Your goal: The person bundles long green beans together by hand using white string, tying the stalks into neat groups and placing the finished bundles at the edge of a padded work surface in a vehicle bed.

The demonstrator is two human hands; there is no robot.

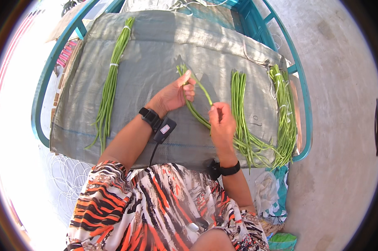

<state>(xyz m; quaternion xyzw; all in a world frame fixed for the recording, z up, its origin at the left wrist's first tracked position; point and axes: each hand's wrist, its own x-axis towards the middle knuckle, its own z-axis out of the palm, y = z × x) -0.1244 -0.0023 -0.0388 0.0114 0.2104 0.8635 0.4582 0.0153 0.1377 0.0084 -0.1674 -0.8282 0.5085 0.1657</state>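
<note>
My left hand (177, 94) is closed around a few long green beans (194, 109), their upper ends poking out above the thumb and the rest trailing down toward my right wrist. With thumb and fingers, my right hand (222, 121) pinches the end of one long bean (203, 89) that slants up to the left hand. Just right of that hand lies a loose pile of long beans (238, 94). A bundle tied with white bands (113, 75) lies at the left, and more tied bundles (284, 113) lie along the right edge.
Grey woven sheeting (155, 54) covers the work surface, framed by teal metal rails (55, 71). White wire coils (65, 178) hang at the lower left. Plastic bags (267, 188) sit at the lower right, beside a concrete floor (331, 125).
</note>
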